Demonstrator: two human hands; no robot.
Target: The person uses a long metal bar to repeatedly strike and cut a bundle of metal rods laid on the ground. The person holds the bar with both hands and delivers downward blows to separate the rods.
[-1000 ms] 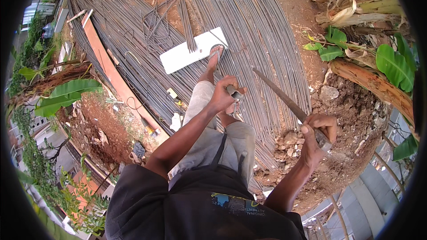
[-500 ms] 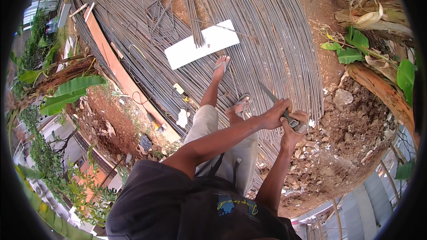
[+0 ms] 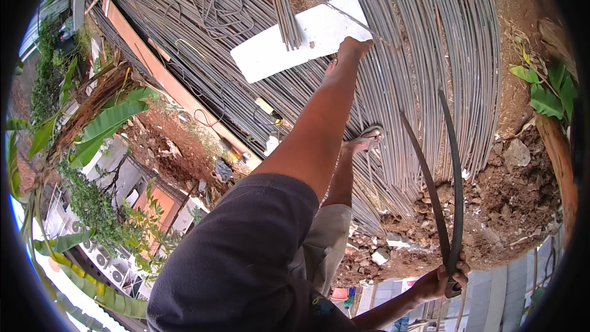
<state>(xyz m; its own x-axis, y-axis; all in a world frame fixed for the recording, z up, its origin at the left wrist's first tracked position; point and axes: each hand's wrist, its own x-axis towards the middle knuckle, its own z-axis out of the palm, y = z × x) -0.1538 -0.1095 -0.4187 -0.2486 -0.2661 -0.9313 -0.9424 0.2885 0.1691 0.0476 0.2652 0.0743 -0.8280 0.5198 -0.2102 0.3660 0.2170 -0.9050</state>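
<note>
My left arm reaches far forward. My left hand (image 3: pixel 356 48) looks closed at the lower right edge of a white board (image 3: pixel 258 61), over the steel rods; what its fingers hold, if anything, is hidden. Low at the right, my right hand (image 3: pixel 439 283) is closed around the bottom ends of two long, dark, slightly curved strips (image 3: pixel 458 190). They rise from my fist and spread apart toward the top. One is thicker and darker, the other thinner and brownish. Whether they are joined inside the fist I cannot tell.
Long steel rods (image 3: pixel 418 18) cover the ground under my feet. A short rod bundle (image 3: pixel 286 18) rests on the white board, with bent rods (image 3: pixel 215 0) behind. A wooden plank (image 3: pixel 138 49) and a corded tool (image 3: pixel 232 149) lie left; rubble (image 3: pixel 516 190) lies right.
Both hands were together on a dark, blade-like piece. My left hand has moved forward to the white board; my right hand has moved lower and right, holding two dark strips upright.
</note>
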